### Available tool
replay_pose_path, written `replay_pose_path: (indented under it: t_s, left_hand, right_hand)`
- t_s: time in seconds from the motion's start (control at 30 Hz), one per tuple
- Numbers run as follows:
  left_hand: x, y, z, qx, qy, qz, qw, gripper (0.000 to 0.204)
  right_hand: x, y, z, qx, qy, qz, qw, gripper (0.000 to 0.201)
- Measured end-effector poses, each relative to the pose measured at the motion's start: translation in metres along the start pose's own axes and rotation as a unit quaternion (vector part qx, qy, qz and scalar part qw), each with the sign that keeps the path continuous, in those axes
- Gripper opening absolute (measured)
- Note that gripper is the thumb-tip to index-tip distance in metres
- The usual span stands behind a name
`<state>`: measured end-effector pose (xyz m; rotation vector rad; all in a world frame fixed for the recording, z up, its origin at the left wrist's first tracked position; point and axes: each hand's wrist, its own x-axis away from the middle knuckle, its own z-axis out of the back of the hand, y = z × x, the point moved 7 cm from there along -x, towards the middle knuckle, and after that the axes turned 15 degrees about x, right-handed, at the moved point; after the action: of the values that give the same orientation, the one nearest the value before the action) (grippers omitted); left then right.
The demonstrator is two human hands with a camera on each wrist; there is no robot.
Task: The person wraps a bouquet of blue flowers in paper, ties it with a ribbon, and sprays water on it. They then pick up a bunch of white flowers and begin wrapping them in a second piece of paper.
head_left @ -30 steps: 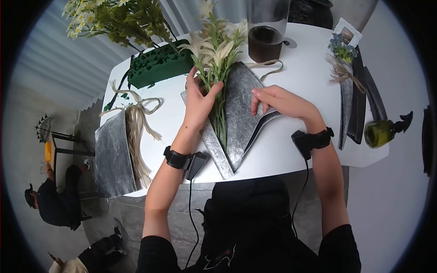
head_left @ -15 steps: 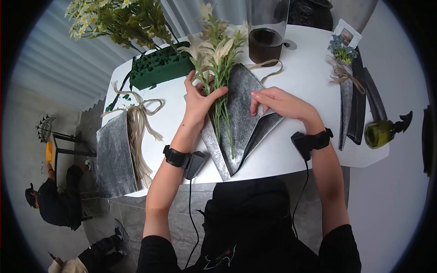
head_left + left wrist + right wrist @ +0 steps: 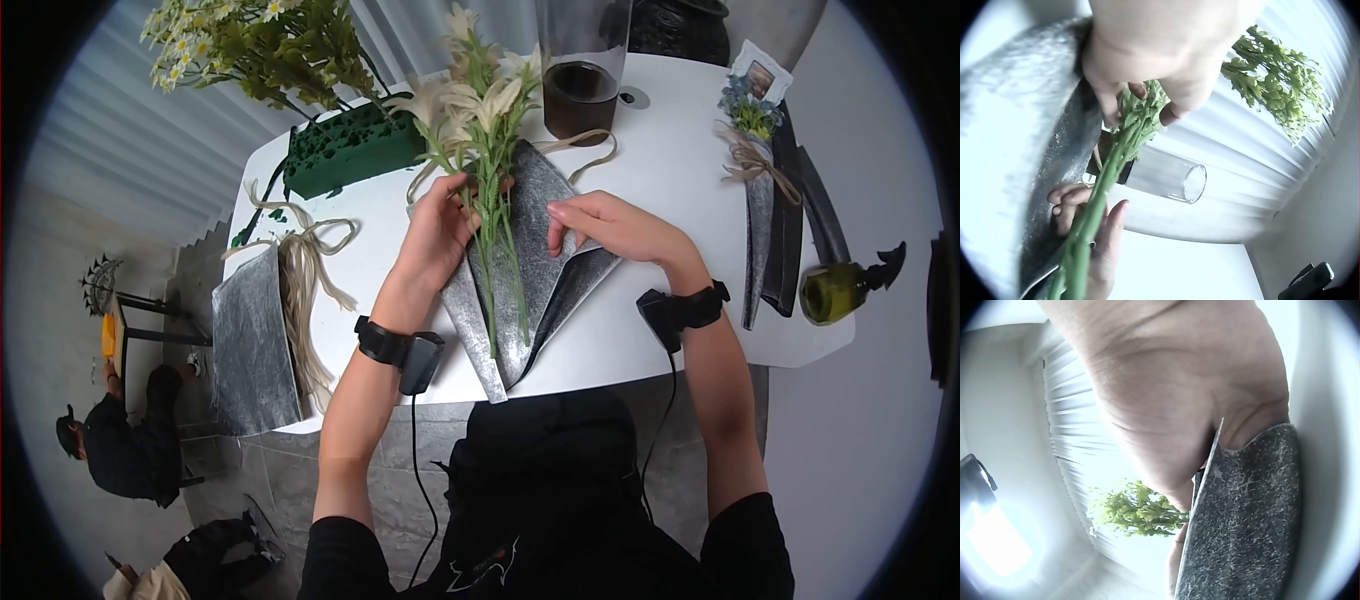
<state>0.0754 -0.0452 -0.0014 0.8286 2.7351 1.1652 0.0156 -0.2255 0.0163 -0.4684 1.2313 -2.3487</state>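
My left hand holds a bunch of artificial white lilies, its fingers behind the green stems. In the left wrist view, the thumb and fingers close around the leafy part, and the bare stems run down out of the grip. The stems overlap a grey felt-like wrap, folded to a point near the table's front edge. My right hand grips the wrap's right edge with curled fingers. The grey sheet runs up into its palm in the right wrist view, where its fingertips are mostly hidden.
Left on the white table lie another grey wrap and raffia strands. Behind stand green floral foam with daisies and a glass vase of dark contents. A small blue bouquet and bottle lie right.
My left hand has drawn down and turned, its thumb passing from in front of the stems to beside them. The lily stems have swung rightward, their lower ends spread apart. The right hand stays put.
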Motion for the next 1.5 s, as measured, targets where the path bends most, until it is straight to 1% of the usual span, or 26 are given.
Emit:
replay_pose_path:
  t_s: [0.07,0.1,0.17,0.27,0.4,0.47,0.5,0.57,0.6,0.67,0.8,0.87,0.9,0.97,1.0,1.07,1.1,1.17,1.2,1.27,1.33,1.4,1.43,1.47,1.5]
  left_hand:
    - [-0.002,-0.003,-0.003,-0.001,-0.023,0.013,1.0,0.043]
    - [-0.004,-0.005,-0.001,-0.001,-0.023,0.012,1.0,0.043]
    - [-0.005,-0.008,-0.002,0.018,-0.054,0.026,0.998,0.036]
    - [-0.004,-0.009,-0.003,0.015,-0.06,0.028,0.998,0.031]
    - [-0.005,-0.008,-0.001,0.003,-0.054,0.027,0.998,0.033]
    - [-0.006,-0.008,0.0,-0.004,-0.057,0.031,0.998,0.039]
    - [-0.007,-0.008,0.001,-0.002,-0.057,0.029,0.998,0.039]
    - [-0.008,-0.008,0.001,0.052,-0.066,0.043,0.996,0.046]
    - [-0.008,-0.007,0.001,0.057,-0.067,0.04,0.995,0.046]
    - [-0.006,-0.006,-0.005,0.077,-0.108,0.048,0.99,0.044]
    - [-0.004,-0.004,-0.003,0.07,-0.084,0.018,0.994,0.041]
    - [-0.004,-0.005,0.003,0.076,-0.039,0.032,0.996,0.033]
    - [-0.003,-0.003,0.002,0.087,-0.043,0.021,0.995,0.033]
    - [-0.004,-0.006,0.007,0.053,-0.033,0.022,0.998,0.027]
    - [-0.004,-0.006,0.009,0.064,-0.036,0.013,0.997,0.027]
    - [-0.006,-0.008,0.012,0.031,-0.039,0.028,0.998,0.025]
    - [-0.007,-0.007,0.013,0.039,-0.043,0.02,0.998,0.025]
    - [-0.004,-0.008,0.011,0.054,-0.042,0.054,0.996,0.029]
    - [-0.003,-0.007,0.009,0.059,-0.045,0.047,0.996,0.029]
    - [0.003,-0.001,-0.003,0.072,-0.076,0.024,0.994,0.026]
    - [0.001,-0.005,-0.001,0.075,-0.078,0.019,0.994,0.029]
    - [-0.003,-0.007,0.001,0.053,-0.106,-0.016,0.993,0.03]
    - [-0.003,-0.008,0.003,0.024,-0.097,-0.02,0.995,0.029]
    - [-0.002,-0.01,0.003,0.026,-0.1,-0.021,0.994,0.029]
    - [-0.002,-0.01,0.003,-0.002,-0.092,-0.041,0.995,0.035]
  right_hand:
    - [0.0,-0.001,0.0,0.0,0.001,0.0,1.0,0.054]
    - [0.0,0.0,0.0,0.001,-0.001,-0.006,1.0,0.054]
    - [0.0,0.001,0.0,0.003,-0.005,-0.011,1.0,0.053]
    - [-0.001,0.0,0.0,0.001,-0.003,-0.002,1.0,0.052]
    - [0.0,-0.001,0.001,0.006,0.001,-0.01,1.0,0.055]
    - [0.0,-0.001,0.001,0.007,0.0,-0.01,1.0,0.055]
    - [-0.001,0.0,0.001,0.004,-0.002,-0.007,1.0,0.055]
    - [-0.001,0.002,0.0,0.004,-0.006,-0.005,1.0,0.055]
    - [-0.001,0.002,0.0,0.0,-0.006,-0.004,1.0,0.053]
    - [-0.001,0.002,0.0,0.003,-0.011,-0.005,1.0,0.051]
    - [-0.001,0.001,0.0,0.006,-0.01,-0.007,1.0,0.049]
    - [-0.002,0.0,0.0,0.021,-0.016,-0.011,1.0,0.049]
    - [-0.002,0.0,0.0,0.019,-0.012,-0.008,1.0,0.049]
    - [-0.001,-0.001,0.001,0.017,-0.008,-0.012,1.0,0.048]
    - [-0.001,-0.002,-0.001,0.03,-0.015,-0.014,0.999,0.048]
    - [-0.001,-0.001,0.0,0.006,-0.012,-0.029,1.0,0.047]
    - [-0.001,-0.001,0.0,0.001,-0.013,-0.03,0.999,0.047]
    - [-0.001,0.001,0.001,0.003,-0.022,-0.037,0.999,0.046]
    - [-0.002,0.002,0.002,-0.005,-0.025,-0.043,0.999,0.046]
    - [-0.002,-0.001,0.003,-0.002,-0.028,-0.042,0.999,0.045]
    - [-0.002,-0.002,0.002,-0.009,-0.029,-0.047,0.998,0.042]
    - [-0.004,-0.002,0.001,0.01,-0.029,-0.046,0.998,0.043]
    - [-0.005,-0.002,0.001,0.027,-0.029,-0.046,0.998,0.043]
    - [-0.005,-0.002,0.001,0.03,-0.028,-0.046,0.998,0.043]
    - [-0.006,0.0,0.002,0.031,-0.03,-0.056,0.998,0.041]
